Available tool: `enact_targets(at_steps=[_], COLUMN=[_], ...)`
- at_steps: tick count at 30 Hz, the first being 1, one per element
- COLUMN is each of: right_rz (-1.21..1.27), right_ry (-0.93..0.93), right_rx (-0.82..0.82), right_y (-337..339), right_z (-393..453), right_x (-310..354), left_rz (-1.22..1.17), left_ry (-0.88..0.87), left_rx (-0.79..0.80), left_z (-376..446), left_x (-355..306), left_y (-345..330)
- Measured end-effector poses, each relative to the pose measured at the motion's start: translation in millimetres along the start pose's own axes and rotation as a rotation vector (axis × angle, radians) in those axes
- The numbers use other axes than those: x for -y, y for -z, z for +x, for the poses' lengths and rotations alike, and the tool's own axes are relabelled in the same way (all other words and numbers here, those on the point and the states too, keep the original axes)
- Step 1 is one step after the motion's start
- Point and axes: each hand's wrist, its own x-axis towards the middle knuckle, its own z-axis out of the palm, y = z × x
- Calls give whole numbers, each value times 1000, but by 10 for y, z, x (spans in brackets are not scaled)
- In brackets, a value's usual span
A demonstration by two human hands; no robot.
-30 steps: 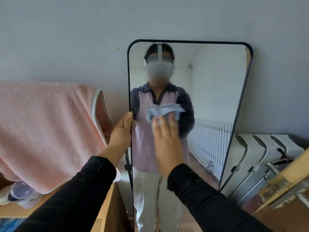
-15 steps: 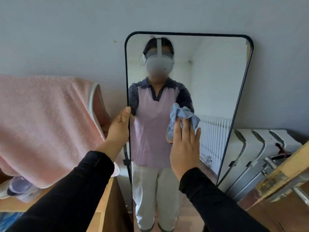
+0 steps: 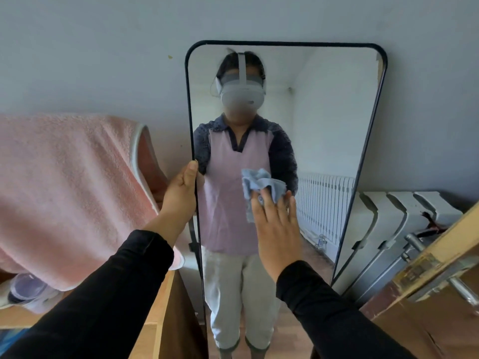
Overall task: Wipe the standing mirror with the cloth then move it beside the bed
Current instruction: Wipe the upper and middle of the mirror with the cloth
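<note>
**Still wiping, the move to the bed not begun**

Here the right hand (image 3: 276,229), fingers spread flat, presses the blue cloth (image 3: 261,186) on the glass at mid-height. The left hand (image 3: 181,193) curls round the frame's left edge. Beyond, the mirror (image 3: 324,120) leans on the wall, black-rimmed, tall, showing no smears I can see.

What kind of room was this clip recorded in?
Probably a bedroom or similar room in a home: a tall black-framed standing mirror leans on a plain wall, a white ribbed radiator sits beside it, and a fluffy pink towel drapes over wooden furniture.
</note>
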Motion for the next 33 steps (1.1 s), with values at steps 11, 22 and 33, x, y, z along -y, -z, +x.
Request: enact_targets(at_steps=[11, 22, 33], right_rz=[37, 153, 83], right_ry=[215, 19, 65], right_rx=[72, -127, -114], right_y=[-36, -23, -179], right_z=[34, -31, -179], right_x=[548, 286, 36], left_rz=[225, 384, 432], left_ry=[-38, -79, -91], left_rx=[25, 130, 209], left_z=[-67, -420, -415], left_x=[-27, 286, 359], left_y=[94, 162, 197])
